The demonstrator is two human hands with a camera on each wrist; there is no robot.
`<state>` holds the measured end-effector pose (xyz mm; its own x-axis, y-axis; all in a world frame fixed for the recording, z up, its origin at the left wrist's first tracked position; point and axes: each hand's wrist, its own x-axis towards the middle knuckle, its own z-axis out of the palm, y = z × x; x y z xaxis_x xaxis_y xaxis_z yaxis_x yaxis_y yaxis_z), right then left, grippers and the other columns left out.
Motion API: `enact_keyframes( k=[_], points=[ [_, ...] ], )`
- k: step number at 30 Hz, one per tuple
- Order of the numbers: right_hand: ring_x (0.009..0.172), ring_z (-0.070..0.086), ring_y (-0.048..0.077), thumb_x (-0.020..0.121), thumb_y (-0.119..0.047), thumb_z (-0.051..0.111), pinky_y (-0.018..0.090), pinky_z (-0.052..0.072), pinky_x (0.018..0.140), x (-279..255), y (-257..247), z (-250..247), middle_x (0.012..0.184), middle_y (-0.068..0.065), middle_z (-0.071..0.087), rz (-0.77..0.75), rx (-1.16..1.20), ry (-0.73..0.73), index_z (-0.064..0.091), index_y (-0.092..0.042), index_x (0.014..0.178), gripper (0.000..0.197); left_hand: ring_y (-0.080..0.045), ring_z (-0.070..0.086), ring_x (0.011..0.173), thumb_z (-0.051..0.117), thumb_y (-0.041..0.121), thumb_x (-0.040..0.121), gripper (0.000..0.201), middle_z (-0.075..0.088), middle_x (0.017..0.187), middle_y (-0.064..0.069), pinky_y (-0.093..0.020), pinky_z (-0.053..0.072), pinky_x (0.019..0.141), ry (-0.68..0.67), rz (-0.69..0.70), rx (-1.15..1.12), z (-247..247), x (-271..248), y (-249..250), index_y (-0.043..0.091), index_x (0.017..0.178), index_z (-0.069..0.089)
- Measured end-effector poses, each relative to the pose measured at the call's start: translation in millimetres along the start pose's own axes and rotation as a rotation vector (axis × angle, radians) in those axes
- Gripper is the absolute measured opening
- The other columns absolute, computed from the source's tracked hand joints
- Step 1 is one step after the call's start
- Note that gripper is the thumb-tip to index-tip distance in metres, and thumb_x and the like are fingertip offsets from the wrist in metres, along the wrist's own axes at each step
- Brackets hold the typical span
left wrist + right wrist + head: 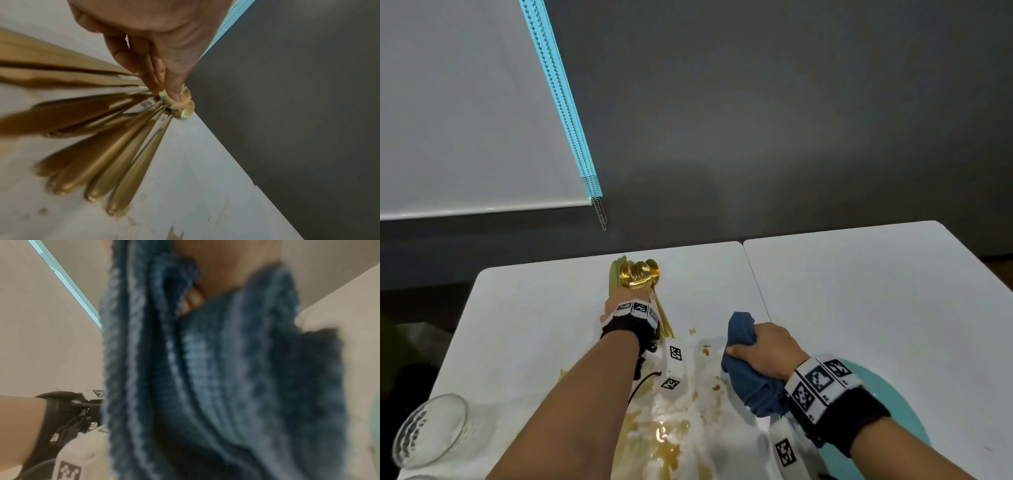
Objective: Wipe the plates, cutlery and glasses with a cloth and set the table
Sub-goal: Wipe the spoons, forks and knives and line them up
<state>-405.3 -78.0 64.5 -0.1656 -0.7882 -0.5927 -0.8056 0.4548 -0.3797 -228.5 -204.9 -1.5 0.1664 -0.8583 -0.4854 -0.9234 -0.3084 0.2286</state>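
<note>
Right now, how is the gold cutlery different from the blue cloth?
The gold cutlery is shiny and stiff, fanned out; the blue cloth is soft and bunched up. The left hand grips the cutlery; the right hand grips the cloth. Both are over the white table.

Two white tables, one (534, 308) beside the other (876, 291), stand edge to edge and meet at a narrow seam (754, 274). An orange-brown smear (667, 442) with whitish streaks spreads over the first table's near part. Beyond the smear, by the far edge, gold cutlery (638, 275) lies fanned. Left of the smear sits a clear glass (431, 428), and right of it a teal plate (887, 401).
</note>
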Motion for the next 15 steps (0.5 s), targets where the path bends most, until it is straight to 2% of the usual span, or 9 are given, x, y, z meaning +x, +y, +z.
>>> enact_keyframes(
  k=[1, 3, 5, 7, 10, 13, 15],
  points=[
    [0.107, 0.06, 0.026, 0.092, -0.034, 0.054, 0.029, 0.046, 0.084, -1, -1, 1, 0.11, 0.016, 0.065, -0.013, -0.002, -0.004, 0.06, -0.006, 0.095, 0.028, -0.027, 0.057, 0.113, 0.041, 0.015, 0.095, 0.028, 0.058, 0.123, -0.01, -0.036, 0.047, 0.098, 0.042, 0.012, 0.002, -2, -2, -2, 0.014, 0.12, 0.054],
    [0.108, 0.059, 0.027, 0.092, -0.034, 0.054, 0.027, 0.043, 0.078, -2, -5, 5, 0.106, 0.015, 0.063, -0.032, 0.008, -0.022, 0.06, -0.004, 0.1, 0.032, -0.028, 0.061, 0.106, 0.052, 0.026, 0.092, 0.025, 0.064, 0.115, -0.009, -0.038, 0.05, 0.093, 0.068, -0.037, -0.071, -7, -1, -12, 0.012, 0.111, 0.061],
    [0.108, 0.059, 0.027, 0.091, -0.037, 0.055, 0.025, 0.041, 0.077, -4, -11, 12, 0.113, 0.016, 0.063, -0.041, 0.008, -0.042, 0.06, 0.0, 0.109, 0.041, -0.033, 0.06, 0.109, 0.058, 0.032, 0.088, 0.035, 0.063, 0.117, -0.013, -0.042, 0.049, 0.094, 0.05, -0.062, -0.105, -4, -4, -33, 0.009, 0.113, 0.063],
    [0.109, 0.059, 0.027, 0.09, -0.039, 0.057, 0.026, 0.042, 0.078, -5, -18, 18, 0.117, 0.016, 0.062, -0.05, 0.004, -0.039, 0.059, 0.001, 0.113, 0.046, -0.035, 0.057, 0.111, 0.058, 0.028, 0.086, 0.038, 0.061, 0.119, -0.015, -0.044, 0.047, 0.095, 0.021, -0.062, 0.004, 0, -20, -56, 0.007, 0.118, 0.061],
    [0.111, 0.057, 0.027, 0.089, -0.041, 0.057, 0.027, 0.044, 0.086, -9, -26, 27, 0.119, 0.016, 0.061, -0.066, -0.007, -0.062, 0.057, 0.0, 0.116, 0.049, -0.034, 0.047, 0.119, 0.052, 0.02, 0.082, 0.046, 0.049, 0.13, -0.012, -0.043, 0.039, 0.1, -0.065, -0.173, 0.257, 14, -55, -98, 0.01, 0.127, 0.051],
    [0.112, 0.056, 0.027, 0.089, -0.042, 0.057, 0.028, 0.043, 0.09, -14, -31, 31, 0.121, 0.016, 0.06, -0.09, -0.022, -0.06, 0.055, 0.0, 0.118, 0.051, -0.035, 0.04, 0.123, 0.05, 0.031, 0.072, 0.068, 0.041, 0.138, -0.011, -0.046, 0.034, 0.1, -0.134, -0.248, 0.376, 33, -81, -135, 0.014, 0.137, 0.042],
    [0.113, 0.056, 0.027, 0.088, -0.043, 0.058, 0.029, 0.043, 0.091, -17, -32, 33, 0.121, 0.015, 0.059, -0.089, -0.024, -0.061, 0.054, 0.0, 0.119, 0.053, -0.036, 0.047, 0.12, 0.048, 0.033, 0.064, 0.07, 0.048, 0.135, -0.012, -0.05, 0.039, 0.097, -0.203, -0.258, 0.36, 58, -73, -157, 0.014, 0.131, 0.049]
  ],
)
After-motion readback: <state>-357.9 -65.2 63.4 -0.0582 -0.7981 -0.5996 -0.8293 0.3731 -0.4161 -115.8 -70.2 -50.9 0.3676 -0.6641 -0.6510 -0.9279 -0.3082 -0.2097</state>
